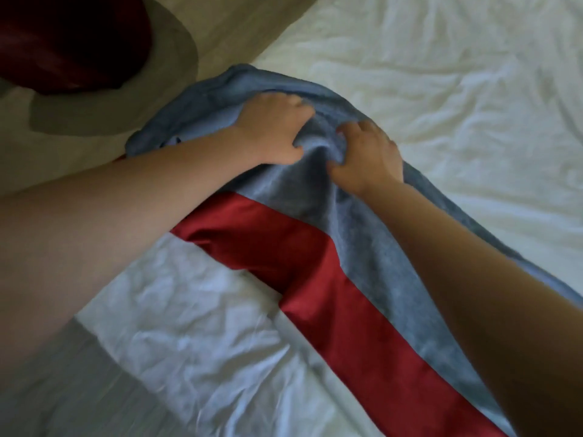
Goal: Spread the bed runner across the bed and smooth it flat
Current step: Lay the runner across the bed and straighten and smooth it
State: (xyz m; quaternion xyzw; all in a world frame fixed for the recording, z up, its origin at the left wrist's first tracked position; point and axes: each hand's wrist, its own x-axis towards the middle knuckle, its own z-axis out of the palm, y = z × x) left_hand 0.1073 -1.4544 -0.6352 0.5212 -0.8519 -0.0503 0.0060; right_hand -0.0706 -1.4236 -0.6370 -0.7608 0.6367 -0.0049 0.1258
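Observation:
A long bed runner [372, 266] lies diagonally over the white bed [457, 89], grey-blue on its upper side with a red satin band [331, 294] along its lower edge. Its far end is bunched up near the bed's edge. My left hand [271, 130] lies on that bunched end with its fingers curled into the fabric. Just to the right, my right hand [366, 152] also grips a fold of the grey-blue cloth. A raised ridge of fabric stands between the two hands. Both forearms cross the lower part of the view and hide parts of the runner.
The white sheet [205, 342] is wrinkled on both sides of the runner. Beyond the bed's edge at upper left is a pale floor [236, 23] with a dark red round object [63, 39] on a grey base.

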